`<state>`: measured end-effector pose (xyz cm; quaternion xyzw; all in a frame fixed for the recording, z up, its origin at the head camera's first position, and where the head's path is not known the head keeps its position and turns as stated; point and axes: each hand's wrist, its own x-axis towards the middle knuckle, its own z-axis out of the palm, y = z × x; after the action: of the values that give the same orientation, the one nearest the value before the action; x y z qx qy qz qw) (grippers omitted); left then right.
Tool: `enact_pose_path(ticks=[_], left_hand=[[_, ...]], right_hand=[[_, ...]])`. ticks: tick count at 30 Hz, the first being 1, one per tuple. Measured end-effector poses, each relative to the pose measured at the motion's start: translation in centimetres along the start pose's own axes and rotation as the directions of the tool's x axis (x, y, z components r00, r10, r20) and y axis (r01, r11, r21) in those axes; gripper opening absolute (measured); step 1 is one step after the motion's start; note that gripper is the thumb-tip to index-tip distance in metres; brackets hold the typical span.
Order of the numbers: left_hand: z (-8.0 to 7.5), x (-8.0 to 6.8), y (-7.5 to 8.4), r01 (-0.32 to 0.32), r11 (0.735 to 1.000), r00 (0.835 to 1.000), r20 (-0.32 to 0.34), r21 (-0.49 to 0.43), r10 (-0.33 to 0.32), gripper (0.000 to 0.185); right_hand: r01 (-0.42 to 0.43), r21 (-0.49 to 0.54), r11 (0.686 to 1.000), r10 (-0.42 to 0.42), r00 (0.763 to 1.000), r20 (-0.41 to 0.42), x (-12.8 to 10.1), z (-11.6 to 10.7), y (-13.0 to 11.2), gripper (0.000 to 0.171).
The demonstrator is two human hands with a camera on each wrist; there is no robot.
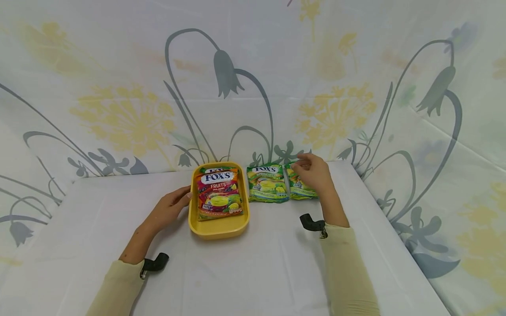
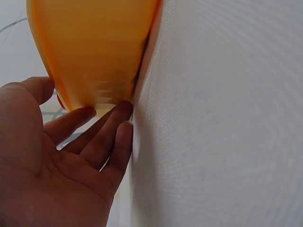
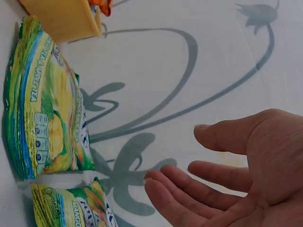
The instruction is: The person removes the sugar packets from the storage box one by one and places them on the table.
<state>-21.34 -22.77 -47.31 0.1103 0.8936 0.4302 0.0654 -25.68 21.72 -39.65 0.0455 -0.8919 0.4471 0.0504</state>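
My left hand [image 1: 170, 207] touches the left side of a yellow plastic tray [image 1: 219, 230], fingers extended along its wall; the left wrist view shows the fingertips against the tray [image 2: 94, 42]. Inside the tray lies a red Fox's Fruits candy bag [image 1: 219, 193], with part of a second bag showing behind its top edge. Right of the tray sit two green Fox's candy bags, a left one [image 1: 268, 186] and a right one [image 1: 300, 188]. Above the right bag hovers my right hand [image 1: 315, 173], its fingers loosely bent and holding nothing, apart from the bags in the right wrist view.
A white cloth [image 1: 261, 267] covers the table. Behind it and to the right hangs a floral-printed curtain [image 1: 253, 79], close to the bags and the tray's far end. Black wrist cameras [image 1: 156, 262] are strapped at both sleeves.
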Motion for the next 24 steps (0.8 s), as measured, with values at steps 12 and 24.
enact_pose_path(ticks=[12, 24], left_hand=[[0.0, 0.0, -0.1, 0.012, 1.000, 1.000, -0.004, 0.014, -0.012, 0.066], [0.0, 0.0, -0.1, -0.003, 1.000, 1.000, -0.004, 0.013, 0.003, 0.065]], right_hand=[[0.083, 0.036, 0.996, -0.083, 0.997, 0.002, 0.0, 2.3, -1.5, 0.046], [0.150, 0.045, 0.988, -0.152, 0.986, 0.062, -0.3, 5.1, -3.5, 0.046]])
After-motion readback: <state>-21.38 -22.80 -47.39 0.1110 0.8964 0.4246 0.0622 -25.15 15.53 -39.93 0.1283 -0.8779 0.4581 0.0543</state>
